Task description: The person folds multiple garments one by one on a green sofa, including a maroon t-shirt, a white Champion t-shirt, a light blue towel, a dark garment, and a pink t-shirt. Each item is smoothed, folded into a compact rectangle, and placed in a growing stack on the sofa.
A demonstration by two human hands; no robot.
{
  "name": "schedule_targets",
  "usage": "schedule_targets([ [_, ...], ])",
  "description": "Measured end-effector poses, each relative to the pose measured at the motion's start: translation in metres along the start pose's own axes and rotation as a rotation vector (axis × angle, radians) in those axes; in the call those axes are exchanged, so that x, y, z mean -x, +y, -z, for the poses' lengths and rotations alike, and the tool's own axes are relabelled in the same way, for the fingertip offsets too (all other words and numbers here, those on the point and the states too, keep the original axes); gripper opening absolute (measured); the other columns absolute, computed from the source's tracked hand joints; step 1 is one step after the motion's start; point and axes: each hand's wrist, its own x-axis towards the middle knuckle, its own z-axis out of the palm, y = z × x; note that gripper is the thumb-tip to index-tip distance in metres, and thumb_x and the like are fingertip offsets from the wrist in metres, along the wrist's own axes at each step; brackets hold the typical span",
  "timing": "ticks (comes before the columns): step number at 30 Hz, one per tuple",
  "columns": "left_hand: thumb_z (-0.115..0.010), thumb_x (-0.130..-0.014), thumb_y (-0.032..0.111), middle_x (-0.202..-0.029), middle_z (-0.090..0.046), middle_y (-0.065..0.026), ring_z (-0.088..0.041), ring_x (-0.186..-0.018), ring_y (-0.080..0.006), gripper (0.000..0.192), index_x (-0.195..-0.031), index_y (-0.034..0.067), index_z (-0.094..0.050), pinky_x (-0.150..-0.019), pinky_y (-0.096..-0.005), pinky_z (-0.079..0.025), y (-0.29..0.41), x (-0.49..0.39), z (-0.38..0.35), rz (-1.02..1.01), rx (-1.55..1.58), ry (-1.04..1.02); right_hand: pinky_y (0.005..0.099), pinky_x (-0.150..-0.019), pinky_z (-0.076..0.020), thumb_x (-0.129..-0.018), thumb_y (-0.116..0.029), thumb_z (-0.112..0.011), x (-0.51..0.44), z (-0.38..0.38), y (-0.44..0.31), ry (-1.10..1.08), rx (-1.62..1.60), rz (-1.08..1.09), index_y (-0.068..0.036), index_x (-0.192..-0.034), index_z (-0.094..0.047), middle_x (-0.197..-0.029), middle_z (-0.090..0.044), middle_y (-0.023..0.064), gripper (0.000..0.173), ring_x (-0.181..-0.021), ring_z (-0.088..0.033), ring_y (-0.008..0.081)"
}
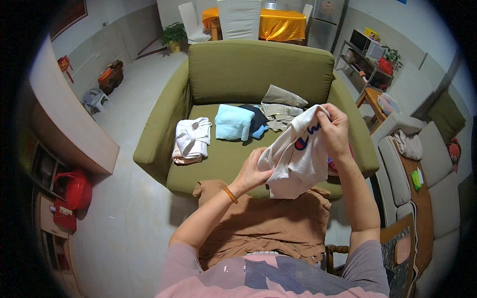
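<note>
A white garment (pixel 298 164) with dark blue script and a red-and-blue logo hangs between my two hands. My left hand (pixel 250 175) grips its left edge, thumb on the front. At its upper right corner, the fingers of my right hand (pixel 333 126) pinch the fabric. Behind it, on the green sofa (pixel 208 175), lie a folded white garment (pixel 193 136) on a beige one (pixel 186 159), a folded light blue towel-like cloth (pixel 233 121), a dark cloth (pixel 257 121) and greyish-beige clothes (pixel 281 110). Something pink is partly hidden behind my right wrist.
A brown cloth (pixel 261 227) spreads before me, up to the sofa's front. To the right stand a wooden armrest (pixel 337 249) and a long cushioned seat (pixel 441 197). At left are a red bag (pixel 76 192) and a curved cabinet panel (pixel 78 111). An orange-covered table (pixel 281 24) stands behind the sofa.
</note>
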Motion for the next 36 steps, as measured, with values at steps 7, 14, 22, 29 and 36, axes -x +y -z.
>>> schedule_targets([
  [7,-0.072,-0.08,0.021,-0.101,-0.063,-0.0033,-0.06,-0.087,-0.0095,0.048,-0.12,0.0,-0.053,-0.077,-0.023,-0.049,-0.009,0.012,0.004,0.48,0.676,-0.205,0.0239,-0.061,-0.0422,-0.09,-0.011,-0.055,-0.001,0.03,0.023,0.074,-0.003,0.007,0.0,-0.084,-0.064,-0.072,-0.059,-0.0004,0.015,-0.067,-0.052,0.0075],
  [14,-0.062,-0.087,0.026,-0.114,-0.062,-0.0099,-0.061,-0.1,-0.0221,0.046,-0.124,0.001,-0.052,-0.09,-0.0365,-0.049,-0.007,0.018,0.051,0.532,1.254,0.059,0.0366,-0.07,-0.0483,-0.084,-0.014,-0.06,0.045,0.032,0.119,0.061,0.562,-0.043,-0.001,-0.089,-0.066,-0.083,-0.061,0.0148,0.015,-0.077,-0.061,0.0255],
  [22,-0.065,-0.087,0.017,-0.118,-0.059,-0.0077,-0.057,-0.108,-0.0226,0.041,-0.124,0.006,-0.052,-0.094,-0.0403,-0.047,-0.044,0.067,0.059,0.693,1.345,0.244,0.0434,-0.083,-0.0459,-0.071,-0.03,-0.077,0.18,-0.051,0.179,-0.522,0.481,-0.262,-0.002,-0.103,-0.064,-0.095,-0.057,0.0203,0.044,-0.093,-0.056,0.0352],
  [29,-0.061,-0.082,0.002,-0.117,-0.058,-0.0082,-0.057,-0.107,-0.0199,0.048,-0.127,0.003,-0.048,-0.093,-0.0356,-0.047,-0.044,0.089,0.074,0.579,1.061,0.213,0.043,-0.077,-0.0473,-0.081,-0.01,-0.058,0.191,-0.071,0.212,-0.419,0.609,-0.195,0.002,-0.087,-0.064,-0.086,-0.059,0.0188,0.014,-0.085,-0.057,0.0357],
  [36,-0.053,-0.087,0.002,-0.115,-0.06,-0.0106,-0.061,-0.103,-0.0212,0.036,-0.123,0.002,-0.05,-0.091,-0.0364,-0.05,-0.05,0.101,0.097,0.609,0.937,0.336,0.0223,-0.06,-0.0399,-0.092,-0.011,-0.052,0.117,0.019,0.158,0.152,0.04,-0.261,-0.001,-0.086,-0.059,-0.074,-0.053,-0.0023,0.014,-0.066,-0.046,0.0067],
])
